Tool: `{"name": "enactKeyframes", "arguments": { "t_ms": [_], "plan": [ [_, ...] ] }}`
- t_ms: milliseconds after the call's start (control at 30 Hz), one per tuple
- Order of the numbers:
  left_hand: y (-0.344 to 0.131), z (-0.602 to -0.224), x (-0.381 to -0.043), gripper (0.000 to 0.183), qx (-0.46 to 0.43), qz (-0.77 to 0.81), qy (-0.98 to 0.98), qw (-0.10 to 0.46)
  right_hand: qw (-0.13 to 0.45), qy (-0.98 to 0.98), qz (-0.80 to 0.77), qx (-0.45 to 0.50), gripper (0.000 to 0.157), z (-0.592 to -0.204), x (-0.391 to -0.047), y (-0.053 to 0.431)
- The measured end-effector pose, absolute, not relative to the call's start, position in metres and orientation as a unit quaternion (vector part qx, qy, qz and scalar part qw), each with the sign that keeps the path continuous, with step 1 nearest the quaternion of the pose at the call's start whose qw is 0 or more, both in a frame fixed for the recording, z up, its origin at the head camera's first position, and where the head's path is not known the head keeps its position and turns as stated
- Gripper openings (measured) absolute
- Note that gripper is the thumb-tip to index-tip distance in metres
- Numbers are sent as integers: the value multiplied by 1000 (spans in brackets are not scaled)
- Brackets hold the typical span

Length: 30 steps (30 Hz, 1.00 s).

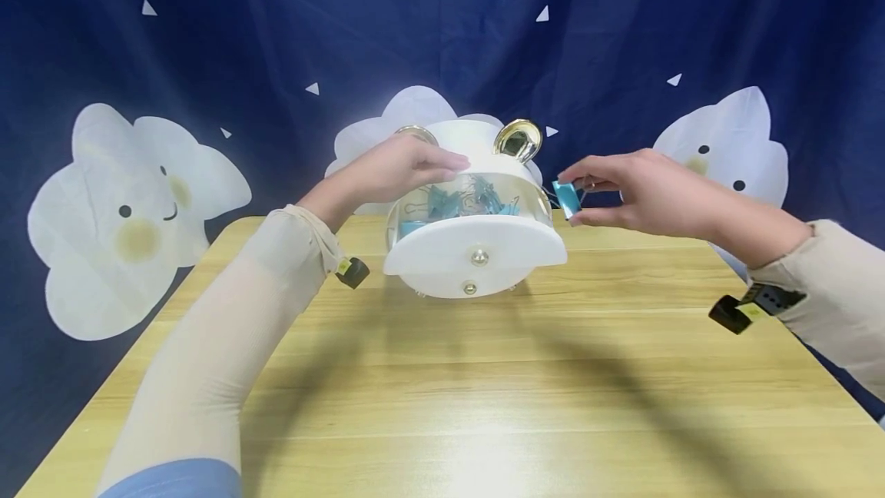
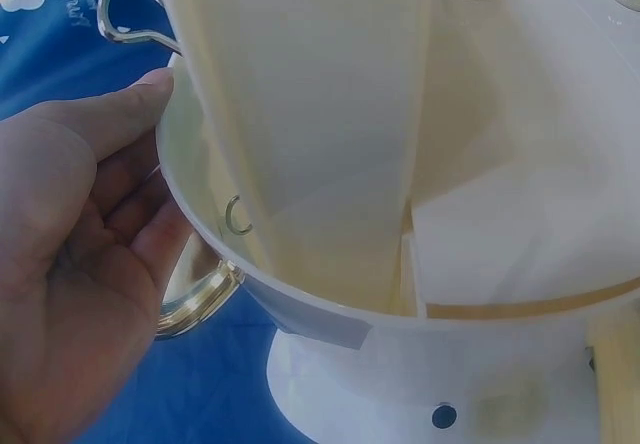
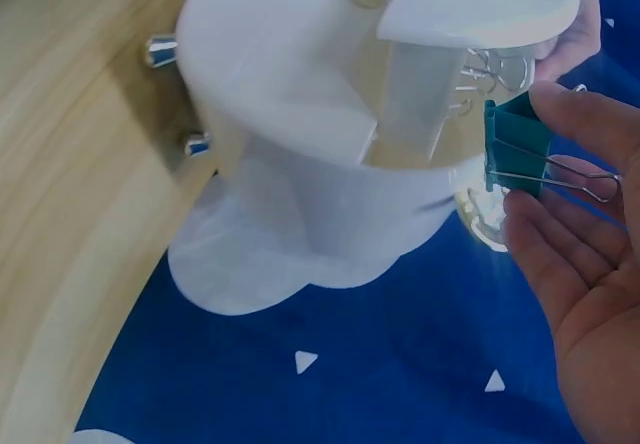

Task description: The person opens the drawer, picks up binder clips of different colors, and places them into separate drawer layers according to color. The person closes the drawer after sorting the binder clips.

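A white storage box (image 1: 477, 144) with gold round ears (image 1: 518, 141) stands on the table, its upper drawer (image 1: 442, 240) pulled out toward me. Inside the drawer lie several blue-green binder clips (image 1: 442, 204). My left hand (image 1: 401, 167) holds the box at its top left; in the left wrist view the thumb presses its rim and the other fingers curl behind. To the right of the box, my right hand (image 1: 643, 189) pinches a teal binder clip (image 3: 518, 144) between thumb and fingertips, apart from the drawer. The clip's wire handles (image 3: 570, 176) point toward the palm.
A lower front panel (image 1: 449, 283) with a round knob (image 1: 470, 289) sits beneath the drawer. The wooden table (image 1: 442, 383) reaches toward me. Behind it hangs a dark blue curtain (image 1: 276, 21) with white cloud shapes (image 1: 90, 198) and triangles.
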<state>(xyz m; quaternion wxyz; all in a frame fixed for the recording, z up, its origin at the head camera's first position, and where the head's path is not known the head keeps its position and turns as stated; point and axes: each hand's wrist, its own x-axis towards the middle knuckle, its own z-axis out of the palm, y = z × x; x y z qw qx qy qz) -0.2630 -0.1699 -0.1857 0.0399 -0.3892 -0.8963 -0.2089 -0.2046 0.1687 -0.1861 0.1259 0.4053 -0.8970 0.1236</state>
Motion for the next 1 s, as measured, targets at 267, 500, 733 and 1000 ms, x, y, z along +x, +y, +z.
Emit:
{"name": "enactKeyframes", "arguments": {
  "t_ms": [267,500,733,1000],
  "plan": [
    [-168,-186,-261,33,-390,-208,-896,40,112,-884,121,438,39,-185,-220,143],
    [-164,-186,-260,32,-399,-210,-892,43,161,-853,76,490,29,-195,-226,133],
    [-162,-186,-260,33,-397,-212,-892,39,206,-854,76,471,28,-196,-227,127],
    [-165,-184,-259,34,-393,-211,-894,35,188,-874,108,436,19,-193,-222,128]
  ]
}}
